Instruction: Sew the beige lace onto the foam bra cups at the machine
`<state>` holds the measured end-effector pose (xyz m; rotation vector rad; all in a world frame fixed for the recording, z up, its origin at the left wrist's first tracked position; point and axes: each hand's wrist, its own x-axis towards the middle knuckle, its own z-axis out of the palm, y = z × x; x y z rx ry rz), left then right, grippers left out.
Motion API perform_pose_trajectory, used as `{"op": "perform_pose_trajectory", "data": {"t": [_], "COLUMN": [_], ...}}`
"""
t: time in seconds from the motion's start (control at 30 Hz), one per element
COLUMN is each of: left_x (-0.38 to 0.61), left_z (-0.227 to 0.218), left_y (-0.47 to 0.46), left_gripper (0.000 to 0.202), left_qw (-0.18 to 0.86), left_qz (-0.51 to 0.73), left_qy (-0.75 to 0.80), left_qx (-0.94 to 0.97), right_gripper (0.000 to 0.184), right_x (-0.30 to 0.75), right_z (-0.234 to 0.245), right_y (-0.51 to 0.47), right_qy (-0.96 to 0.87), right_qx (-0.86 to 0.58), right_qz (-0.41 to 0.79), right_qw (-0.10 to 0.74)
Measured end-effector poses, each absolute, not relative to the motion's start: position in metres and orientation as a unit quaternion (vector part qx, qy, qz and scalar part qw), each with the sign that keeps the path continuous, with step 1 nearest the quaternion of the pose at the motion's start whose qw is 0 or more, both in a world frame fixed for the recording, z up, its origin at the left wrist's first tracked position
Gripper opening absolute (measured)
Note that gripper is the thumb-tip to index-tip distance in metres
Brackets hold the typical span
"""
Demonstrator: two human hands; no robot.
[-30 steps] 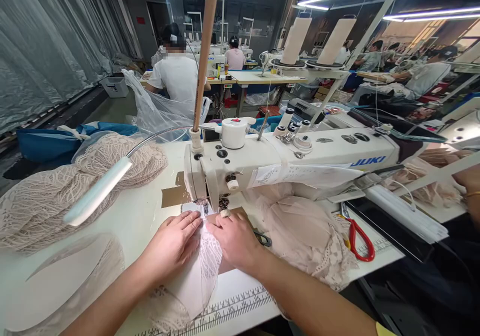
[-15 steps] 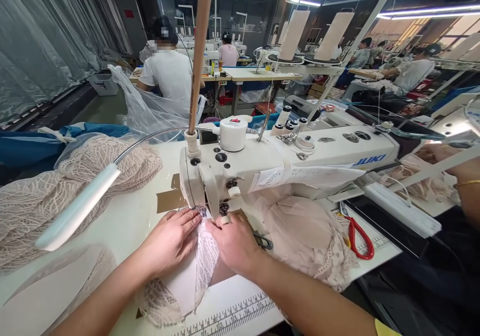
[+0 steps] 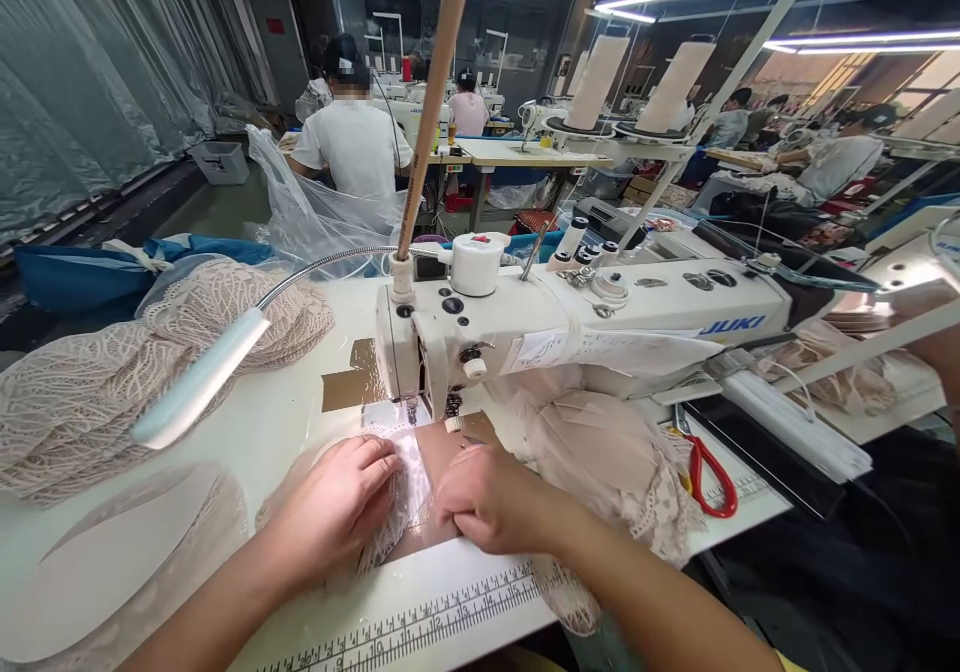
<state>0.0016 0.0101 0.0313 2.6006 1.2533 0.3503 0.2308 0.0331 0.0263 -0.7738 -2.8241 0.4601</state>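
My left hand (image 3: 351, 487) is curled over a pale lace piece (image 3: 409, 477), its fingers bent down onto the fabric. The lace lies just in front of the needle area of a white sewing machine (image 3: 401, 352). To its right, my right hand (image 3: 487, 497) is closed, with the dark pointed tip of what look like thread snips (image 3: 471, 441) showing above the fingers; the rest is hidden in the palm. This hand rests over a brown plate (image 3: 442, 449) beside the lace. A printed ruler strip (image 3: 420, 617) runs along the table's near edge.
Bundled lace (image 3: 217, 322) lies at left under a lamp (image 3: 202, 377) on a bent neck. A pale cut panel (image 3: 127, 562) is in front. Beige fabric (image 3: 600, 442) and red-handled scissors (image 3: 712, 477) sit at right. A wooden pole (image 3: 435, 102) rises ahead. A co-worker (image 3: 349, 142) sits beyond.
Both hands have drawn back from the needle toward me, and the lace has come with the left hand. My right hand has closed and turned. The view has shifted slightly.
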Motion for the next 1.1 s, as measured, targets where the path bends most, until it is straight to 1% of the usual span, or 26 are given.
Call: {"op": "perform_pose_trajectory", "data": {"t": [0.07,0.13,0.27,0.53,0.6,0.67,0.77,0.87,0.97,1.1], "left_x": [0.006,0.01,0.01,0.001,0.001,0.001,0.003,0.005,0.006,0.007], "left_z": [0.031,0.028,0.019,0.016,0.015,0.011,0.004,0.001,0.0,0.001], "left_y": [0.009,0.009,0.009,0.009,0.012,0.016,0.021,0.024,0.024,0.026], "left_gripper": [0.022,0.021,0.03,0.022,0.021,0.027,0.036,0.038,0.038,0.037], "left_qw": [0.116,0.108,0.096,0.157,0.138,0.097,0.052,0.034,0.03,0.034], "left_qz": [0.109,0.092,0.087,0.164,0.181,0.181,0.147,0.116,0.107,0.106], "left_qy": [0.436,0.448,0.467,0.471,0.457,0.446,0.447,0.451,0.449,0.447], "left_qx": [0.886,0.883,0.875,0.852,0.86,0.871,0.881,0.884,0.887,0.887], "right_gripper": [0.026,0.026,0.025,0.027,0.03,0.031,0.021,0.011,0.009,0.012], "right_x": [0.236,0.239,0.241,0.237,0.233,0.227,0.219,0.216,0.217,0.216], "right_z": [0.028,0.029,0.027,0.017,0.015,0.014,0.009,0.004,0.002,0.003], "right_y": [0.033,0.032,0.029,0.02,0.021,0.022,0.024,0.025,0.024,0.025], "right_qy": [-0.936,-0.928,-0.922,-0.935,-0.938,-0.939,-0.939,-0.936,-0.934,-0.933], "right_qx": [-0.26,-0.273,-0.305,-0.295,-0.295,-0.308,-0.33,-0.34,-0.344,-0.343], "right_qz": [0.219,0.234,0.208,0.164,0.144,0.11,0.06,0.047,0.051,0.055], "right_qw": [0.088,0.098,0.114,0.113,0.112,0.104,0.08,0.076,0.081,0.092]}}
